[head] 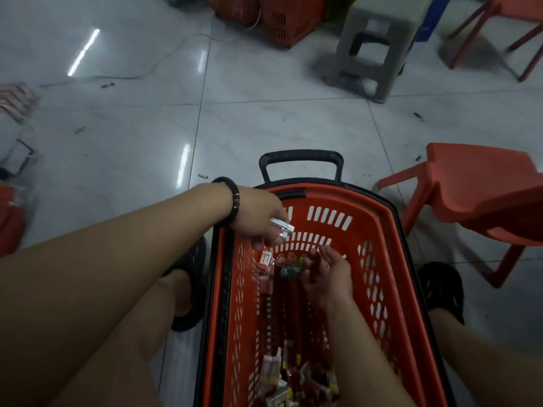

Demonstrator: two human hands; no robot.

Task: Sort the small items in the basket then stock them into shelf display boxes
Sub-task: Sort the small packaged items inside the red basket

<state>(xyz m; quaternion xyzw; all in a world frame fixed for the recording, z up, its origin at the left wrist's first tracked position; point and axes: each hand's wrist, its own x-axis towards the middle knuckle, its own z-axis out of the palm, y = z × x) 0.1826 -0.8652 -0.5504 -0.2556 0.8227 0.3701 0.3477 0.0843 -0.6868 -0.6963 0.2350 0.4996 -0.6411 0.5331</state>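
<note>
An orange plastic basket with a black handle stands on the floor between my feet. Small packets lie at its far end, and several more small packets are heaped at the near end. My left hand, with a dark bead bracelet on the wrist, hovers over the basket's far left rim, closed on a few small white packets. My right hand is down inside the basket, palm up with fingers curled around small colourful items.
An orange plastic chair stands close on the right. A grey stool and more orange baskets are farther back. Packaged goods lie at the left edge. The floor is glossy tile with a thin cable and small debris.
</note>
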